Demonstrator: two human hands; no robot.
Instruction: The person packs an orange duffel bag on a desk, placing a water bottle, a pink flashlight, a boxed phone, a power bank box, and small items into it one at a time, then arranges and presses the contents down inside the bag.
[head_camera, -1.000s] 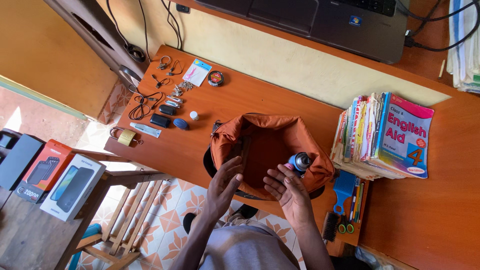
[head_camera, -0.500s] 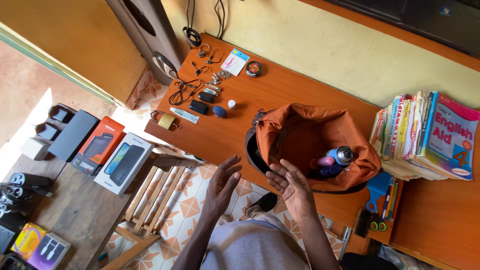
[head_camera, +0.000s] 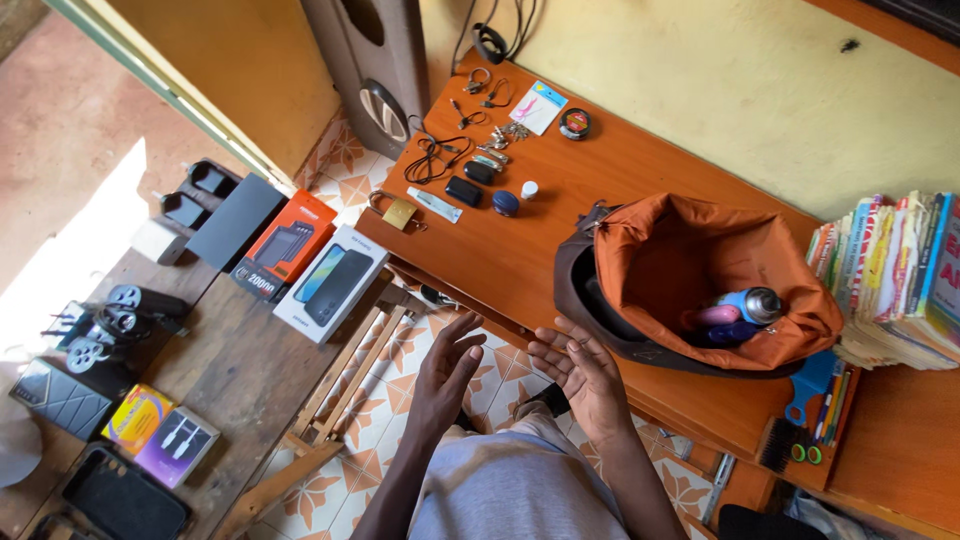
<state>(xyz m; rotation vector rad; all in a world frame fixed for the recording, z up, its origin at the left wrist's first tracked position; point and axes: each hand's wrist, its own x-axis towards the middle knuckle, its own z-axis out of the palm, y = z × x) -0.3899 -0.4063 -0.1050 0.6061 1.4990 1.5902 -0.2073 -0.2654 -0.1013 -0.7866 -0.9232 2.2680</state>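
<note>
The orange bag (head_camera: 700, 275) gapes open at the desk's (head_camera: 520, 250) front edge, part of it overhanging, with the spray can (head_camera: 745, 305) lying loose inside. A knock from my knees could tip it off (it looks top-heavy). My left hand (head_camera: 445, 375) and right hand (head_camera: 575, 370) hang open and empty just off that edge. A second ago my right hand was at the bag's mouth by the can; now both are clear.
</note>
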